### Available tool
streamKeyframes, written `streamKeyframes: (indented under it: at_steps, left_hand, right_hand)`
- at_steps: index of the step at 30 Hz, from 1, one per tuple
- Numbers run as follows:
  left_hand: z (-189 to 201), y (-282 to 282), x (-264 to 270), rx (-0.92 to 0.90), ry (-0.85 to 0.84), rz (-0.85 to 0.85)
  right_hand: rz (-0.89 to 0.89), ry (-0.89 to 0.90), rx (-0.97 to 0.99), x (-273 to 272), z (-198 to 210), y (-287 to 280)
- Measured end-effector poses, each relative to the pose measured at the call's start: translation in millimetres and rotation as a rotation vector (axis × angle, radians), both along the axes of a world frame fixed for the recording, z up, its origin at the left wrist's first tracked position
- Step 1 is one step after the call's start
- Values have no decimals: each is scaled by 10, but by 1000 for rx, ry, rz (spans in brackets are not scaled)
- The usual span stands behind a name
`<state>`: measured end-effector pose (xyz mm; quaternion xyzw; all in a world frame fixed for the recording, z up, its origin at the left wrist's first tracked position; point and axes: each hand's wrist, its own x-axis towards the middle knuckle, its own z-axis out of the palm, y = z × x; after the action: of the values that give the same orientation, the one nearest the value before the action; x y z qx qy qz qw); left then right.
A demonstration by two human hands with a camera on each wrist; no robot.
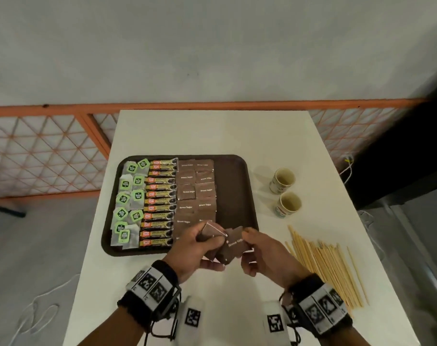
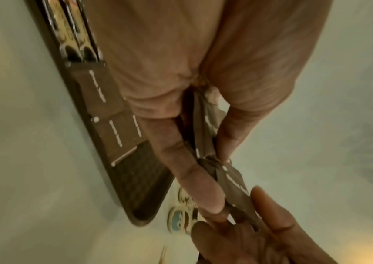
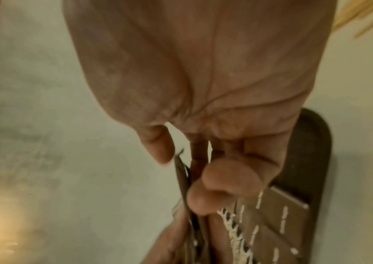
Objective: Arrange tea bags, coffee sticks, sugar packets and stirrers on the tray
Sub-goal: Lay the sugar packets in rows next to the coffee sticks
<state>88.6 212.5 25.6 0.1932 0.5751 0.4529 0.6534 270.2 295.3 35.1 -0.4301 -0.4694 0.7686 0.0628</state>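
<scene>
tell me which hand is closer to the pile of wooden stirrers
Right. The right hand hangs just left of the stirrers, holding brown sugar packets; the left hand grips the same packets farther away, at the tray's near edge.

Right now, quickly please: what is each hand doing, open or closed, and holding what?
Left hand: closed, gripping a small stack of brown sugar packets.
Right hand: closed, pinching one brown sugar packet from that stack.
</scene>
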Motion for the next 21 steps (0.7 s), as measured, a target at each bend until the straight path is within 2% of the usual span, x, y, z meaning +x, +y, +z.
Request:
streamKeyframes:
  at_steps: [4, 10, 12, 17, 19, 21]
  left_hand:
    - [51, -114, -243, 40, 65, 51]
    - [29, -203, -488, 85, 168, 65]
    - [3, -217, -553, 91, 156, 47]
    - [-146, -252, -779, 115, -173, 82]
    - [-190, -235, -864, 120, -240, 111]
    - [-223, -207, -934, 121, -237, 134]
  right_hand:
    - [112, -36, 194, -180, 70, 33]
    - [122, -246, 653, -493, 24, -47]
    - [136, -277, 754, -584, 18, -89]
    - [106, -148, 645, -742, 174, 28]
    - [88, -102, 583, -791, 252, 129]
    - [43, -95, 535, -843, 279, 270]
